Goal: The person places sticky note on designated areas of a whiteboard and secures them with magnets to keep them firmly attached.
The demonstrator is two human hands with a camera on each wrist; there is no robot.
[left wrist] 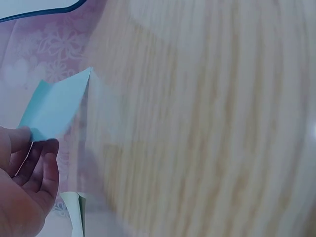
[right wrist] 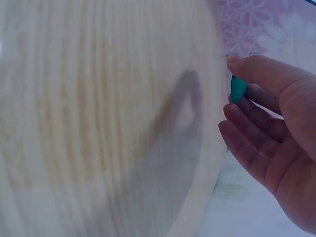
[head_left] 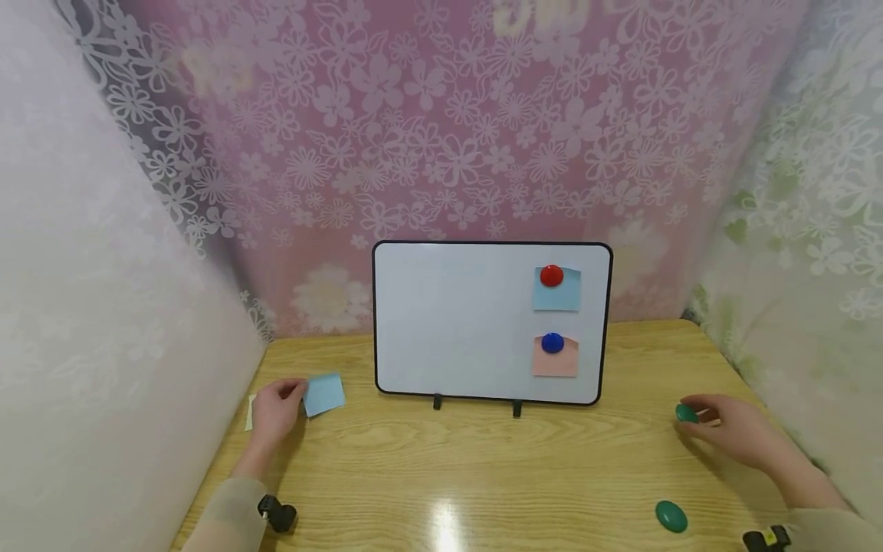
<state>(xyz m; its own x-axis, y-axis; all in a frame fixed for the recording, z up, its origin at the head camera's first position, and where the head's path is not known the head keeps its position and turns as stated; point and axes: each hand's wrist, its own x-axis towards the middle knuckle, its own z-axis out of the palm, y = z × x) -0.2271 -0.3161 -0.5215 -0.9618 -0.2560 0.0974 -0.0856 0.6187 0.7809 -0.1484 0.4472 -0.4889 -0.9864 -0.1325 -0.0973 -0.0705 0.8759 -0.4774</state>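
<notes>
Pinches a light-blue note (head_left: 325, 395) by one edge in the left hand (head_left: 276, 410), left of the whiteboard (head_left: 458, 322), and grips a green disc (head_left: 686, 413) in the right hand (head_left: 736, 429) over the right side of the wooden table (head_left: 476, 460).

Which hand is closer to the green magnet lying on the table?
Right. The right hand is beyond and right of the magnet; the left hand is far left across the table.
</notes>
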